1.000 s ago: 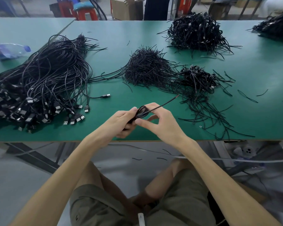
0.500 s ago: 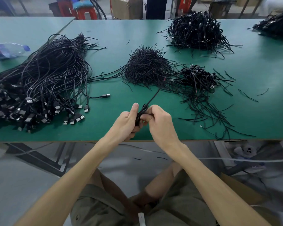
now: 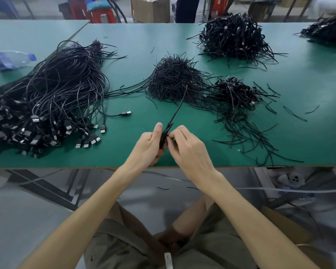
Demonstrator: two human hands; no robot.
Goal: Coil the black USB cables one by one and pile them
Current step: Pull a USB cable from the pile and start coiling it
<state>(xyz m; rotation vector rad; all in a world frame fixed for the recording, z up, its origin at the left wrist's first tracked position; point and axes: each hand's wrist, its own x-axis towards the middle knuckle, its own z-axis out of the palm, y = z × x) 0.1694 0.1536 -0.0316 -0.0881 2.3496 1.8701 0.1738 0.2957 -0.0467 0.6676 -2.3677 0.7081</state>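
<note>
A coiled black USB cable is squeezed flat between my two hands over the green table's near edge. My left hand grips the coil, thumb up along it. My right hand pinches it from the right. The cable's loose tail sticks up and away toward the middle heap. A big bundle of uncoiled USB cables lies at left, plugs toward me. A small pile of coiled cables sits right of centre.
A heap of short black ties lies mid-table, with strays spread to the right. More coiled piles sit at the back and far right. A plastic bottle lies at far left. The green table ends just under my wrists.
The cable's tail swung from pointing right to pointing up and away. My hands closed together, flattening the loop between them.
</note>
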